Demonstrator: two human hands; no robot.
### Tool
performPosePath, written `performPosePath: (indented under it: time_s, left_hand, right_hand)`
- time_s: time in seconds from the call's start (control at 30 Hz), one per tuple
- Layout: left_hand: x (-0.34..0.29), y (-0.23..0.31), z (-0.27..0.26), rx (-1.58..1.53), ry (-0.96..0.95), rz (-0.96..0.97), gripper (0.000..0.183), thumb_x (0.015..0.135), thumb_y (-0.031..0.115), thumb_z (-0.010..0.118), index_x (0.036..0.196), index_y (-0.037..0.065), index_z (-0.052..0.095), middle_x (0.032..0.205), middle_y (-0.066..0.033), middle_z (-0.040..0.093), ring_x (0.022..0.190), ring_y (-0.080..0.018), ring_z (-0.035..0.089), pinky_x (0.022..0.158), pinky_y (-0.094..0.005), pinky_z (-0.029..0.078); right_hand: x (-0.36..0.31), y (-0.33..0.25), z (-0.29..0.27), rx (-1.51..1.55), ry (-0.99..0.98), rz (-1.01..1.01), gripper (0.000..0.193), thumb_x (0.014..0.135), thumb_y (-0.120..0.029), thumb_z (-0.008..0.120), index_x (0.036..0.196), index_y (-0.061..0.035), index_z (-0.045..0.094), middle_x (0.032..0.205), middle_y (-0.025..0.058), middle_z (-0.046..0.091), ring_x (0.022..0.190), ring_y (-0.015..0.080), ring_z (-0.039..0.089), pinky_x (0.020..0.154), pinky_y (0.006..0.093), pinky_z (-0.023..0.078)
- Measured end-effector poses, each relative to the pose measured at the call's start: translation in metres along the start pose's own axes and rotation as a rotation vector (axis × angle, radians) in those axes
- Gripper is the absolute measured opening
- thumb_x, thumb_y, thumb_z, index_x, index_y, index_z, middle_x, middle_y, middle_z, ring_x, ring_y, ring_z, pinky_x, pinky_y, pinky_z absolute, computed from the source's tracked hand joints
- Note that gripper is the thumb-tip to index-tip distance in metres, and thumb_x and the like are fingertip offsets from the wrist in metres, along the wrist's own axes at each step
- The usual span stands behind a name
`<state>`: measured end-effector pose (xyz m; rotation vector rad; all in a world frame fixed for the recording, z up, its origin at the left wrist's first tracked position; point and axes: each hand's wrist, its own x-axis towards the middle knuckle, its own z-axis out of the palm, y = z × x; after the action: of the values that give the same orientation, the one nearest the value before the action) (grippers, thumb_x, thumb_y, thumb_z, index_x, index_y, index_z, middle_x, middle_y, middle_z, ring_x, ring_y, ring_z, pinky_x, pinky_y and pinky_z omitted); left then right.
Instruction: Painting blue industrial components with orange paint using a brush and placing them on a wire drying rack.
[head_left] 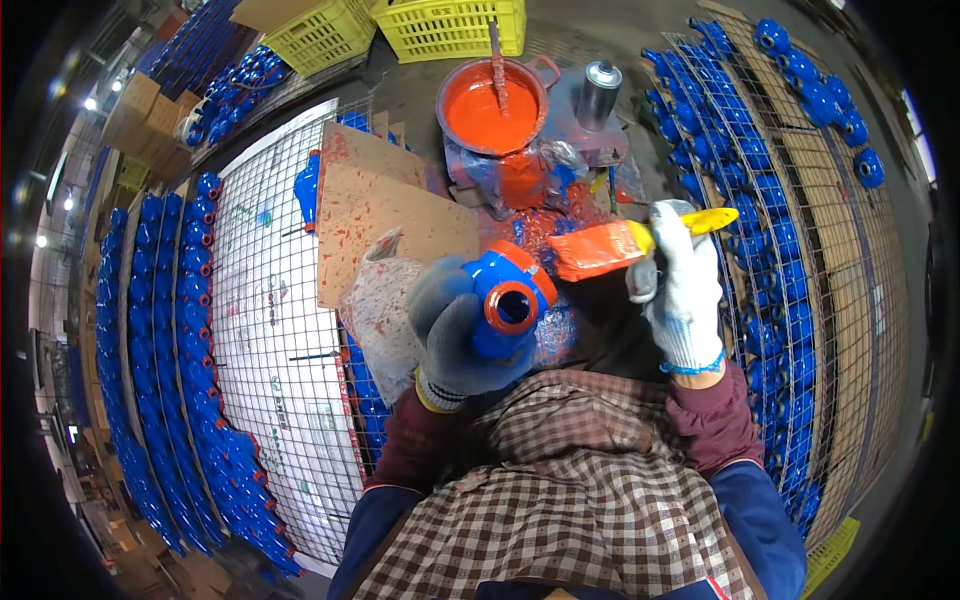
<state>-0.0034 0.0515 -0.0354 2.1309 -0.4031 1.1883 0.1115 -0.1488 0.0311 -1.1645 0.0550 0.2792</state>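
Note:
My left hand [445,325], in a grey-blue glove, is wrapped round a blue metal fitting [490,343], which looks like a valve body. Its round opening has an orange-red rim and points up toward me; another orange-red band runs along its far right side. In a white glove, my right hand [682,285] grips a paintbrush [640,245] by its yellow handle. The wide bristles, thick with orange-red paint, point left and sit just right of the fitting, apart from it. Beyond both hands stands a pot of orange-red paint [478,112] with a paint-coated stick [498,68] in it.
A metal can [599,97] stands right of the pot on a paint-smeared stand. Wire racks [270,300] flank me, with rows of blue fittings [150,330] at left and more blue fittings [770,290] at right. Cardboard [385,205] lies at mid-left; yellow crates [450,30] stand behind.

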Motion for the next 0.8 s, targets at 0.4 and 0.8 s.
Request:
performPosePath:
  time_s: [0.4,0.8]
  left_hand:
    - [0.005,-0.003,-0.008,0.318,-0.129,0.315,0.055,0.069,0.024,0.080,0.118,0.028,0.056,0.119,-0.0072,0.049,0.103,-0.0350,0.053,0.076,-0.0483,0.051]
    - [-0.002,-0.023,-0.052,-0.428,0.627,-0.646,0.080,0.065,0.018,0.080,0.133,0.001,0.040,0.115,-0.0094,0.053,0.102,-0.0232,0.058,0.086,-0.0355,0.050]
  right_hand:
    - [-0.003,-0.016,0.015,-0.486,-0.072,-0.165,0.018,0.086,-0.018,0.073,0.089,-0.0030,0.064,0.067,0.0029,0.062,0.048,0.0055,0.052,0.045,0.0199,0.040]
    - [0.038,-0.025,-0.048,-1.501,0.127,-1.273,0.053,0.084,0.007,0.063,0.134,-0.0031,0.050,0.101,0.0161,0.060,0.074,0.0248,0.058,0.063,0.0358,0.049]
